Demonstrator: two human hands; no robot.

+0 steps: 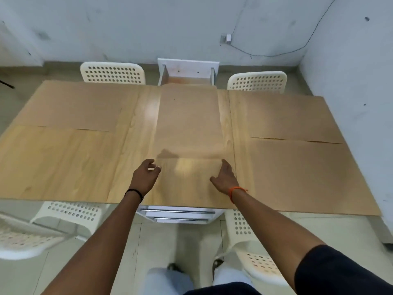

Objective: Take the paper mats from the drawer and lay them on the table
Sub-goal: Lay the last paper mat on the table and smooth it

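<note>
Several brown paper mats lie on the light wooden table (53,162). One mat (74,105) covers the far left, and two mats (276,116) (308,177) cover the right side. A centre mat (189,122) lies lengthwise down the middle. My left hand (146,174) hovers at that mat's near left corner with loosely curled fingers, gripping nothing that I can make out. My right hand (225,177) rests flat at the near right corner, fingers straight. A white drawer (188,71) stands pulled open beyond the table's far edge.
White perforated chairs stand at the far left (112,73), far right (257,80), near left (70,211) and near right (261,267). A white drawer unit with metal handles (178,212) sits under the near table edge. Grey walls close the back and right.
</note>
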